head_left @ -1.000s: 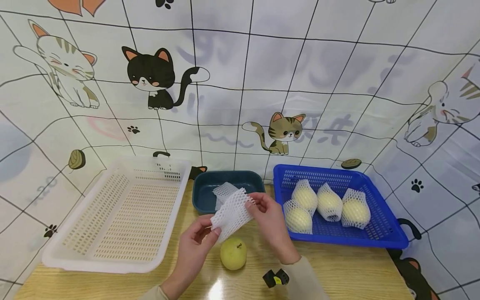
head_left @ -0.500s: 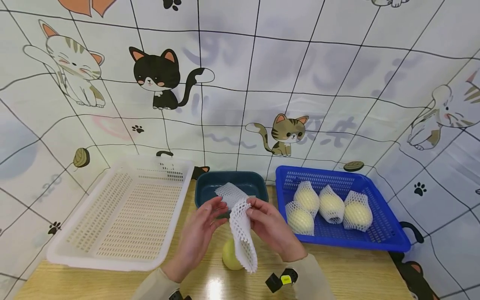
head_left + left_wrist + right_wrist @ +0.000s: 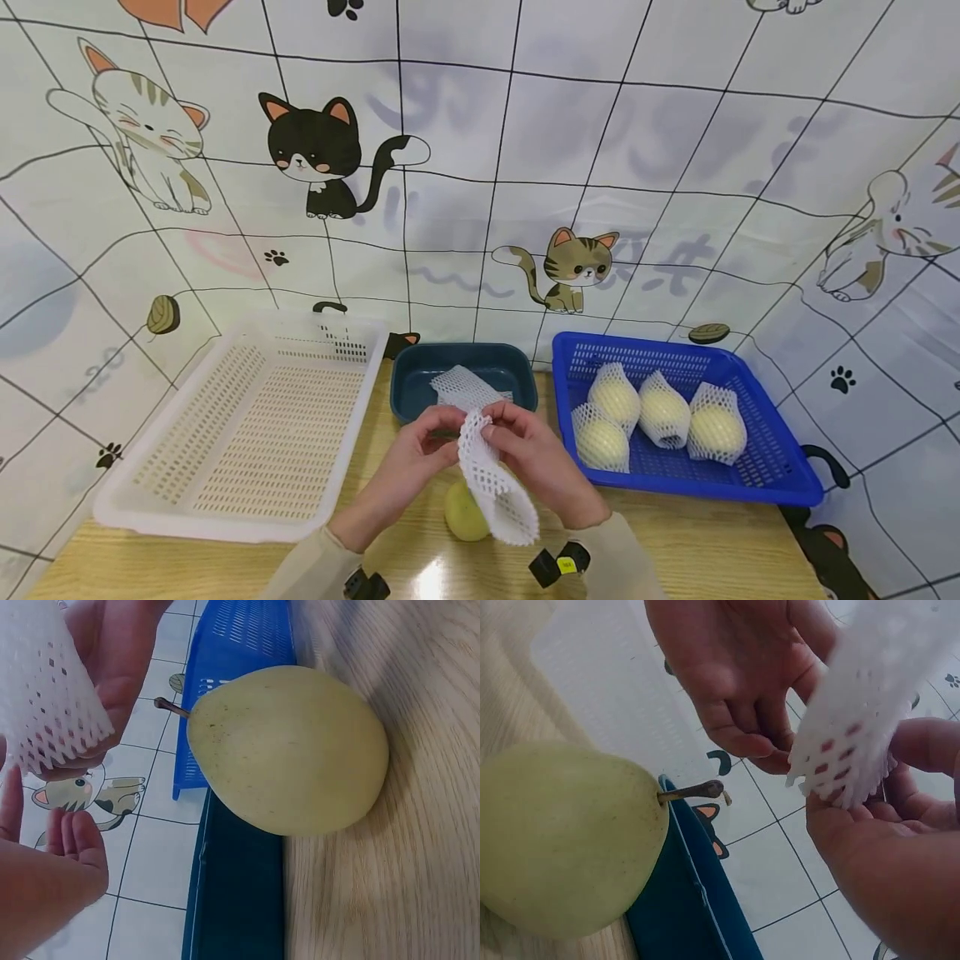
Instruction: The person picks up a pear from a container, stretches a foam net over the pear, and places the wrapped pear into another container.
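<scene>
A white foam fruit net (image 3: pixel 498 496) hangs between both hands, its wide end opening downward toward me. My right hand (image 3: pixel 543 462) pinches the net's far end between thumb and fingers. At the same end, on the left edge, my left hand (image 3: pixel 412 462) pinches it with thumb and fingertips. Right below the net stands a yellow-green pear (image 3: pixel 463 514), partly covered by it in the head view. In the left wrist view the pear (image 3: pixel 292 750) is bare, stem up, on the wooden table. The right wrist view shows the net's lattice rim (image 3: pixel 840 776) by the fingers.
A teal bin (image 3: pixel 408 400) with more foam nets (image 3: pixel 461 385) sits behind the hands. The blue basket (image 3: pixel 697 487) on the right holds several netted pears (image 3: pixel 716 427). A white basket (image 3: pixel 262 433) stands left, and a cat-print cloth wall (image 3: pixel 465 208) rises behind.
The net has turned from lying slanted between the hands to hanging with its mouth down. My left hand let go of its near end, then took its far end beside the right hand.
</scene>
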Tool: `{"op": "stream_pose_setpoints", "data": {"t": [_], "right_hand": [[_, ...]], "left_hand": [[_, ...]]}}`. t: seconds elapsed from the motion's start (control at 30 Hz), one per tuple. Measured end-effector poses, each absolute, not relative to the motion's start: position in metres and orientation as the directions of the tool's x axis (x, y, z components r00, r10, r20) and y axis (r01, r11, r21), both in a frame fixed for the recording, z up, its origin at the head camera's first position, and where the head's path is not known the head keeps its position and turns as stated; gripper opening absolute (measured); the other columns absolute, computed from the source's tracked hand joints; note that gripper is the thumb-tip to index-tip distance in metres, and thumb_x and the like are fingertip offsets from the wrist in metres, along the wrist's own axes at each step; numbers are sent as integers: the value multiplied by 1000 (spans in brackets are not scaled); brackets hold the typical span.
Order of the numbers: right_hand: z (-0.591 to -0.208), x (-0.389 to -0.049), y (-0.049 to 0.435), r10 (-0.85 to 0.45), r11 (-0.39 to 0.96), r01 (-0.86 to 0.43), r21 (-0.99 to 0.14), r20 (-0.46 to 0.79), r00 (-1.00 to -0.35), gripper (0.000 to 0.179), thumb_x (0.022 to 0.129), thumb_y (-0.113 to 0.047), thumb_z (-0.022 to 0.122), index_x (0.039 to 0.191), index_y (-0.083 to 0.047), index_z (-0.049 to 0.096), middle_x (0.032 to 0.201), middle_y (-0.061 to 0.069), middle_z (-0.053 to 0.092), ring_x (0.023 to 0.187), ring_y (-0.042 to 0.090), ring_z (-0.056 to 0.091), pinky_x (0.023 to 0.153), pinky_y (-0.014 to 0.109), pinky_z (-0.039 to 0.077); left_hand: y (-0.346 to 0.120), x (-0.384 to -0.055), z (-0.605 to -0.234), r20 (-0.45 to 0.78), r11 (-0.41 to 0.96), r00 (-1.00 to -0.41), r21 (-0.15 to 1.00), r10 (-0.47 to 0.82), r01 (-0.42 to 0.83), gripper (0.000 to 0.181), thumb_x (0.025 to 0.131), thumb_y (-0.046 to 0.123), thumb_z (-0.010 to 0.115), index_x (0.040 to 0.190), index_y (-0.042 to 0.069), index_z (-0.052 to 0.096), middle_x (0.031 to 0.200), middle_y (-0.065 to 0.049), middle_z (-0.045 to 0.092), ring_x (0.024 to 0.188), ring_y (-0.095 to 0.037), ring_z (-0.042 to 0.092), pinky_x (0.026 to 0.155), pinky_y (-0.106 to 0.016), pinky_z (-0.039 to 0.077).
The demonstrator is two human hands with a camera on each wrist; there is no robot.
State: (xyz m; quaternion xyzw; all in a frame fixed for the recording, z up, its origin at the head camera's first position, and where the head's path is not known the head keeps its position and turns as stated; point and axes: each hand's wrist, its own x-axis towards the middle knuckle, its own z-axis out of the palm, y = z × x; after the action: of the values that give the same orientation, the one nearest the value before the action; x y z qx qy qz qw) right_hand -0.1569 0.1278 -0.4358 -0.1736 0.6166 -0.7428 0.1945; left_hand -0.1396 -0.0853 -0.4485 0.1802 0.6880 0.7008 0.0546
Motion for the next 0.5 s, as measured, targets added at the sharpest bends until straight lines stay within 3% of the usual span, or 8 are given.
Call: {"op": "stream_pose_setpoints", "data": {"t": [0.17,0.33,0.5], "right_hand": [[-437,-155,126,-460,-123,40,-992,21,-888,25,108,-11,53,127,5,53,111,8,60,99,18,59,91,25,54],[-437,-151,126,-413,-154,70,-986,0,-911,20,108,-13,53,124,-1,50,108,6,59,97,17,59,87,24,54],[-438,-149,130,-433,-275,153,-949,-20,-901,8,109,-12,48,116,-10,51,105,4,58,91,13,61,80,23,55]], "left_hand": [[-84,-139,-451,155,-113,-952,985,264,129,16,104,10,63,113,-3,60,126,-10,57,115,-19,56,98,-28,50],[-83,-139,-453,172,-375,-956,924,236,73,8,110,9,49,114,2,50,110,-3,58,103,-13,59,98,-26,51],[-84,-139,-453,173,-571,-946,821,276,-17,7,112,9,43,117,6,45,103,0,54,94,-11,55,84,-22,50]]}}
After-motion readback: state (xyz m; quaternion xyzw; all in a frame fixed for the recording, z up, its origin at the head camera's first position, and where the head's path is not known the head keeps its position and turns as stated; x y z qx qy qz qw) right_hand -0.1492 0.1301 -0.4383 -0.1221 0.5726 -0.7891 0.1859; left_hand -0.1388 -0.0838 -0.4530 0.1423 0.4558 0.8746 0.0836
